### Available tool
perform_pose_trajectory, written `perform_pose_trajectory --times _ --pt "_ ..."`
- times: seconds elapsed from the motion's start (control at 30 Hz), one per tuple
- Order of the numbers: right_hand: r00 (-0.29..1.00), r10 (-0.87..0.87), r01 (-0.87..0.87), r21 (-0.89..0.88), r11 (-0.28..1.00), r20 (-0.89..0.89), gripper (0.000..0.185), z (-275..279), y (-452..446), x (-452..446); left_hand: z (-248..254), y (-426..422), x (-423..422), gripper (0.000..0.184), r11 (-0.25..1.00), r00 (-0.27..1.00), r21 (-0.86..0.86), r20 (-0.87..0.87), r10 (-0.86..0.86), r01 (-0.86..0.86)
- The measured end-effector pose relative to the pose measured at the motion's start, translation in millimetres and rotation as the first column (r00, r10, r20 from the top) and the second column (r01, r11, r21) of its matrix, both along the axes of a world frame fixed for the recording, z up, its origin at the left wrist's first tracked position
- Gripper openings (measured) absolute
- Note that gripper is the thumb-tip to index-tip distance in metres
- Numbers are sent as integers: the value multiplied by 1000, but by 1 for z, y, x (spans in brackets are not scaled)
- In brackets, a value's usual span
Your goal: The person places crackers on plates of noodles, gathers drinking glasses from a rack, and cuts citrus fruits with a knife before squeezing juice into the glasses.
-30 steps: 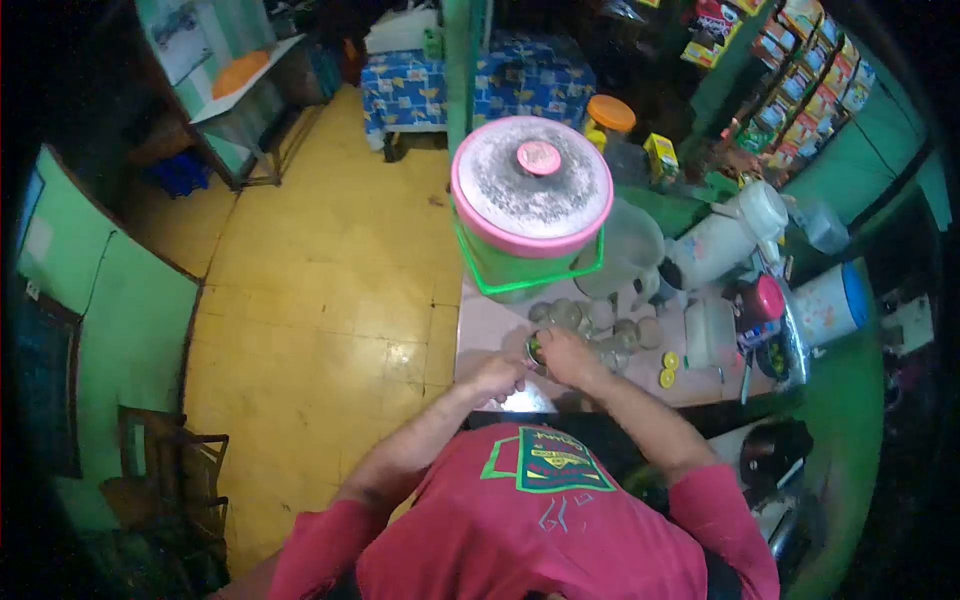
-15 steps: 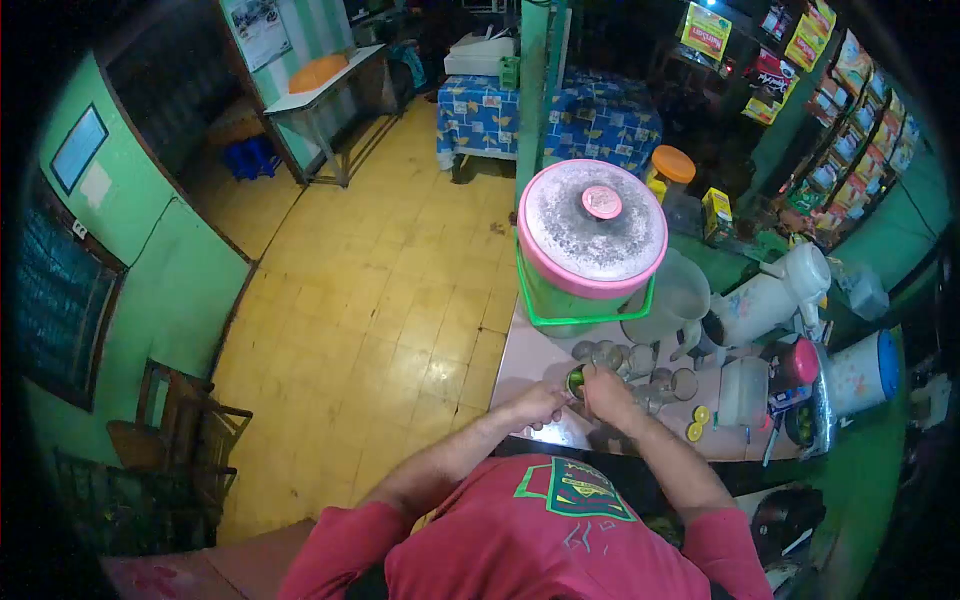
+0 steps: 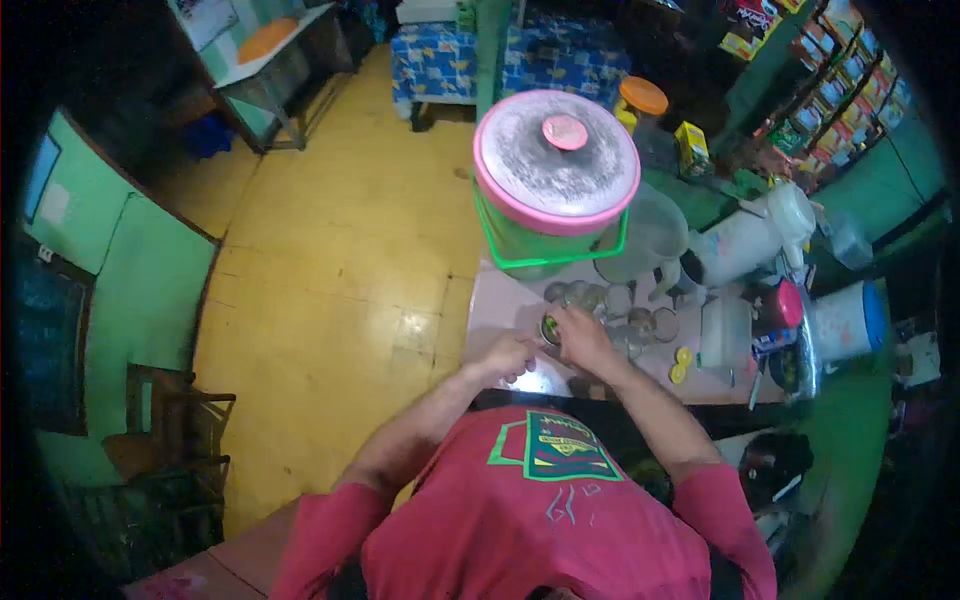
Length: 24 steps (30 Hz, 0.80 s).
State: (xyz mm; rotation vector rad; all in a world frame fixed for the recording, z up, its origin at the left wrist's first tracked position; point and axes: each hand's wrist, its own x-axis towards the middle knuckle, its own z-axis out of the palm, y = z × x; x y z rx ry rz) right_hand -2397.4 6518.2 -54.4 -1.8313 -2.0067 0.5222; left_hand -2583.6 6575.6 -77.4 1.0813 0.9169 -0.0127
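Note:
My right hand (image 3: 581, 337) is closed from above over a green citrus piece (image 3: 551, 325), its fingers pressing against it. The green piece sits in a small round holder, whose rim only partly shows. My left hand (image 3: 511, 358) is closed beside it at the table's front edge and seems to grip the holder's thin handle; the fingers hide most of it. Just beyond my hands stand several clear glasses (image 3: 617, 300). Cut citrus halves (image 3: 680, 366) with yellow flesh lie to the right of my right hand.
A large green bucket with a pink-rimmed lid (image 3: 556, 160) stands behind the glasses. Beside it are a clear pitcher (image 3: 650, 225), a white thermos (image 3: 740, 245) and a plastic container (image 3: 725, 335). A pink-lidded jar (image 3: 788, 303) and a blue-lidded container (image 3: 850, 315) stand farther right.
The whole view has shifted, so the table and hands appear higher and farther left. My right hand still presses at the green citrus piece; its fingers cover more of it.

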Motion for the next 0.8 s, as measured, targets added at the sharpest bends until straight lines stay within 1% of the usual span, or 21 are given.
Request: perform_pose_trajectory --times 0.03,0.07,0.13,0.17,0.2,0.27,0.3,0.33,0.37,0.4,0.47,0.5,0.57,0.6,0.67,0.7,0.77,0.8 --pt "1000 -16 16 -47 999 19 29 -3 1 2 3 0 -1 27 1000 999 22 44 -9 8" --pt "999 -25 27 -65 998 24 29 -6 1 2 3 1 2 29 1000 1000 -13 23 -8 8" --pt "998 -42 42 2 999 44 24 -12 5 1 -5 2 4 28 999 998 -10 50 -32 33" --pt "999 -22 22 8 1000 41 20 -17 7 3 -7 2 5 28 999 998 -11 51 -33 34" --pt "999 -21 21 10 1000 41 20 -14 6 3 -3 1 6 26 1000 999 -9 34 -27 27" --pt "997 -3 6 -46 999 78 22 -6 7 1 -1 2 7 25 1000 1000 7 13 -1 1" --pt "997 19 -17 -28 999 72 22 -4 7 0 -2 1 6 24 998 1000 59 11 -20 19" --pt "1000 -30 30 -49 998 -1 23 -4 5 -1 -2 2 4 24 993 1000 116 4 -30 30" --pt "994 -77 71 -77 995 -74 24 -5 4 -1 -1 3 3 24 997 1000 83 27 -5 3" --pt "996 -44 39 -55 998 -84 24 -7 5 2 0 2 2 25 999 998 49 52 20 -23" --pt "998 8 -24 -237 971 -70 26 -14 8 10 -3 4 1 24 996 998 82 52 -47 42" --pt "997 20 -37 -227 973 -73 26 -12 9 9 10 2 2 24 995 998 84 43 -52 49" --pt "991 82 -61 -184 981 109 26 -9 7 9 6 1 3 25 995 998 88 32 -51 48" --pt "990 83 -63 -179 982 111 26 -5 7 8 5 0 4 26 995 998 84 26 -56 54" --pt "987 53 -15 -237 971 154 25 1 6 3 2 -1 2 27 995 997 82 43 -57 53" --pt "986 53 -15 -235 972 156 25 -4 6 4 2 -2 2 26 996 998 71 41 -55 52" --pt "987 -6 37 -194 980 158 27 -17 8 5 3 -3 2 26 997 998 60 38 -53 50" --pt "987 -6 37 -194 980 158 27 -11 9 3 6 -4 2 26 998 997 51 52 -50 47"
